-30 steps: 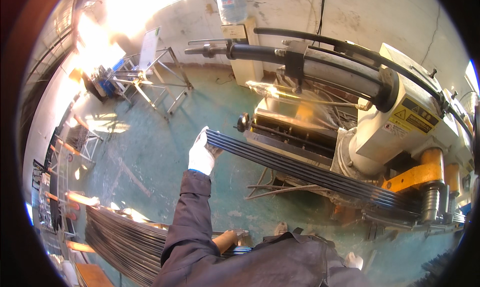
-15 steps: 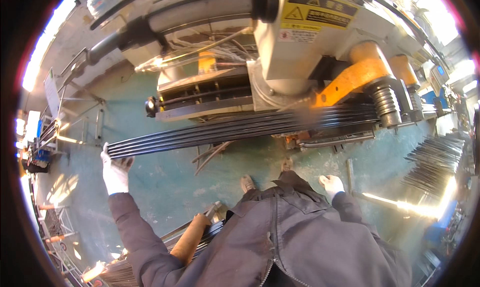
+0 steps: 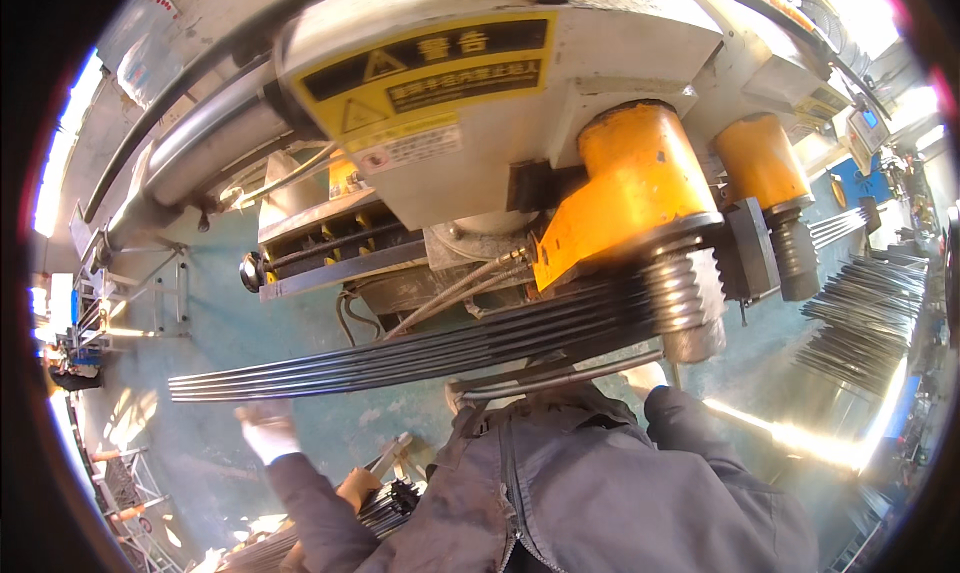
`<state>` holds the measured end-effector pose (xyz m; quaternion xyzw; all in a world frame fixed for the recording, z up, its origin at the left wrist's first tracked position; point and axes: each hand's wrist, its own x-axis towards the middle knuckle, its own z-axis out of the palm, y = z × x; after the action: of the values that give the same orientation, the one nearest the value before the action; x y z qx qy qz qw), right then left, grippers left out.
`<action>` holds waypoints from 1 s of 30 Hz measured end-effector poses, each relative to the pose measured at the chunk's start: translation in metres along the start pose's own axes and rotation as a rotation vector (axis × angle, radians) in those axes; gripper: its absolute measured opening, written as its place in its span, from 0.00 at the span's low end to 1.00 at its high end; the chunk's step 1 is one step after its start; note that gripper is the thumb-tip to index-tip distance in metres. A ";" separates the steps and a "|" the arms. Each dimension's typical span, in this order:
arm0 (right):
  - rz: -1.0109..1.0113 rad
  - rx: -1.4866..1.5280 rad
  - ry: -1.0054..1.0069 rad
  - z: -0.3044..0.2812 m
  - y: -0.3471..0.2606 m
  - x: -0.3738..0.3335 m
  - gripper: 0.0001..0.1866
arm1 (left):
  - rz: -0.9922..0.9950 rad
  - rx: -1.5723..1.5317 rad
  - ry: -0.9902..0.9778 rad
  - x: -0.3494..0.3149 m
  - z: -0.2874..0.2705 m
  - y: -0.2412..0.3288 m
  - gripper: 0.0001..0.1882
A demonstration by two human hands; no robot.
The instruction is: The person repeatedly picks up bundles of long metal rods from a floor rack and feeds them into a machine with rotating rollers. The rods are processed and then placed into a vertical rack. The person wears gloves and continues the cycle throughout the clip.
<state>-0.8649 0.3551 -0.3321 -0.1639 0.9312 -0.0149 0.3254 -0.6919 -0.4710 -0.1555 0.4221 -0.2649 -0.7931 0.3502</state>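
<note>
A flat row of several long dark metal rods [image 3: 400, 358] stretches from the left into the machine, passing beside a ribbed metal roller [image 3: 688, 303] under an orange housing [image 3: 640, 163]. Just below the rods' left ends is my left hand [image 3: 268, 433] in a white glove, seemingly apart from them. Motion smears its fingers. My right hand [image 3: 645, 376], also in a pale glove, is low beside my body, near the end of a metal bar [image 3: 565, 378]. Only part of that hand shows, and its fingers cannot be made out.
The pale machine body [image 3: 450, 143] with a yellow warning label fills the top. A second orange housing [image 3: 762, 158] stands right of the first. Piles of thin rods [image 3: 865, 318] lie at right. Another person's hand [image 3: 357, 486] is beside a rod bundle [image 3: 390, 508] at lower left.
My left hand has come off the rods' left ends and moved down and right. The view has shifted nearer the machine, and the right hand is now partly hidden.
</note>
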 end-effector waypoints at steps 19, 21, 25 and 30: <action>0.444 0.954 0.305 -0.050 -0.015 -0.053 0.23 | -0.307 0.284 -1.023 -0.120 0.101 -0.182 0.24; 0.449 1.063 0.441 -0.080 -0.044 -0.082 0.23 | -0.441 0.160 -0.662 -0.137 0.113 -0.177 0.23; 0.426 1.216 0.735 -0.133 -0.070 -0.123 0.21 | -0.520 0.209 -0.495 -0.169 0.140 -0.172 0.13; 0.257 0.993 1.211 -0.207 -0.082 -0.132 0.22 | -0.392 0.071 -0.546 -0.170 0.151 -0.152 0.14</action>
<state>-0.8698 0.3026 -0.0787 0.1456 0.8423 -0.4773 -0.2036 -0.8036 -0.2264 -0.1061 0.2491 -0.2901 -0.9194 0.0922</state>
